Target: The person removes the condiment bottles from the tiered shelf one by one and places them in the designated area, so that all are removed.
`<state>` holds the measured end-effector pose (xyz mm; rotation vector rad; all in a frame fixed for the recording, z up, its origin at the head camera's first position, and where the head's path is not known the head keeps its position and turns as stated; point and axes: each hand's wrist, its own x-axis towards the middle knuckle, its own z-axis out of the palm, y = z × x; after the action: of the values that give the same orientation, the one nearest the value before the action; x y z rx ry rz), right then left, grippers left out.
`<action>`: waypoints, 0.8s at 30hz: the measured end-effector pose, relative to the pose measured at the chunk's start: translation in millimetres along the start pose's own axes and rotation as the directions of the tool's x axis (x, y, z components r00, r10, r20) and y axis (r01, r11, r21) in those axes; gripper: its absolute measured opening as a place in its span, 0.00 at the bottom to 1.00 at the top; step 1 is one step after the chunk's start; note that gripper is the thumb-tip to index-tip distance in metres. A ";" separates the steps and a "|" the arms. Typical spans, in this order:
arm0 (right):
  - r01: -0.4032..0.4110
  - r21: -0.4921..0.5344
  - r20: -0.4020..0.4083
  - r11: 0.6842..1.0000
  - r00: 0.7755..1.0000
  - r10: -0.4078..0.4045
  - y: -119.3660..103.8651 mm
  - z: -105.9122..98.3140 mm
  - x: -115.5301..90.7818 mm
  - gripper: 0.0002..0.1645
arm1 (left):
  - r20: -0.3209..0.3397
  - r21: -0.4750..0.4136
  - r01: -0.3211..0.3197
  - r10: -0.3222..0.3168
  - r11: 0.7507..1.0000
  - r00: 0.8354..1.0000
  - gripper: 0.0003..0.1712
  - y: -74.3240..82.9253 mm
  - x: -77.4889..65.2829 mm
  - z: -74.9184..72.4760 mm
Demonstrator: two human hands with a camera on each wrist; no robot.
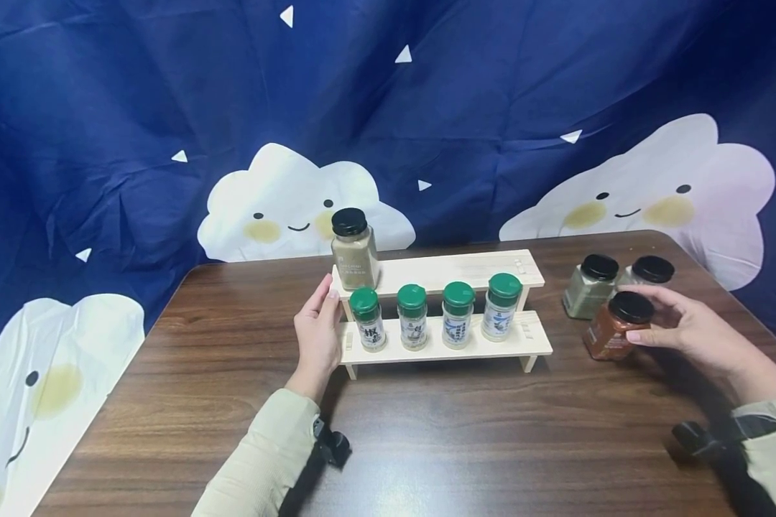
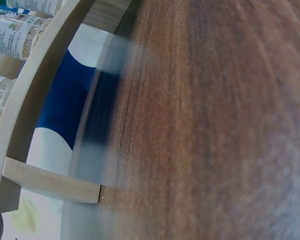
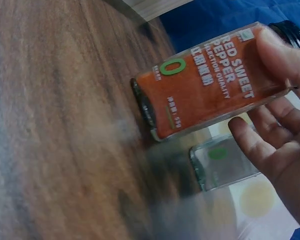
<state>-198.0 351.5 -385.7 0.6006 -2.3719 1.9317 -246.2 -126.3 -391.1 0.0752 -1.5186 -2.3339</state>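
My right hand grips a square glass jar of red sweet pepper powder with a black lid, thumb on the near side. In the right wrist view its label faces the camera; whether its base touches the table I cannot tell. My left hand touches the left end of a two-step wooden rack, fingers fairly straight. On the upper step's left end stands a black-lidded jar of greyish-beige powder. Several green-capped spice shakers stand in a row on the lower step.
Two more black-lidded jars, a greenish one and a partly hidden one, stand just behind the red jar. The brown wooden table ends at a blue cloth backdrop with clouds.
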 end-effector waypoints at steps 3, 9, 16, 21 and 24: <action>0.045 0.007 0.005 0.999 0.999 -0.045 -6.6 -2.5 2.3 0.41 | 0.003 -0.008 -0.005 0.005 1.000 1.000 0.22 0.5 0.0 0.4; 0.065 -0.187 -0.050 0.980 0.996 -0.076 -32.0 -11.2 15.6 0.37 | -0.003 -0.003 -0.005 0.005 1.000 1.000 0.22 2.1 -0.7 1.2; 0.130 0.089 -0.035 0.987 0.991 -0.128 -64.5 -14.4 39.7 0.34 | 0.009 0.012 -0.006 0.006 1.000 1.000 0.22 1.3 -0.1 2.1; 0.188 0.225 0.004 0.956 0.981 -0.194 -88.4 -0.7 61.6 0.33 | -0.003 0.016 -0.010 0.010 1.000 1.000 0.22 1.0 0.4 1.5; 0.147 0.153 -0.015 0.977 0.989 -0.147 -104.9 10.7 73.2 0.30 | -0.005 0.015 -0.008 0.008 1.000 1.000 0.21 1.0 -0.2 1.2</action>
<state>-231.1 304.5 -271.0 0.7565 -2.1221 2.0599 -246.0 -125.6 -389.6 0.0781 -1.5318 -2.3146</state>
